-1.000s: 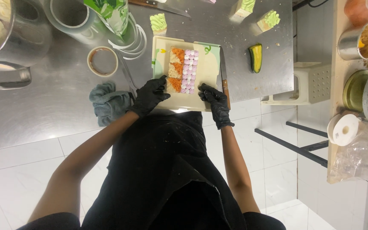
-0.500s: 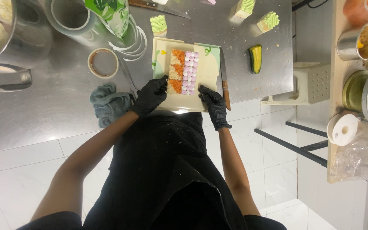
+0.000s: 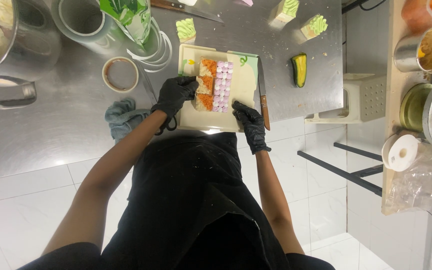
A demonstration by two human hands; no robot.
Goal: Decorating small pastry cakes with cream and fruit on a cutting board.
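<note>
Although the steel worktop [image 3: 66, 125] carries the same items as a second ago, both gloved hands sit differently on the cream tray [image 3: 194, 120]. The left hand [image 3: 175, 95] has crept further over the tray's edge, and its fingers now rest closed against the orange-topped cake slices [image 3: 206, 82], which lie directly beyond its fingertips; whether they pinch a slice or only steady it cannot be told. The right hand [image 3: 248, 119] has dropped toward the tray's near corner, fingers curled on the rim, holding nothing else. The row of pink and white piped dots [image 3: 222, 86] lies between the two hands, unmoved. A wooden-handled knife [image 3: 263, 102] lies just outside the right hand, untouched. A blue-grey cloth [image 3: 122, 116] sits beside the left wrist.

The left palm hides the slices' near ends. The large pot [image 3: 6, 45] is cut off by the frame.
</note>
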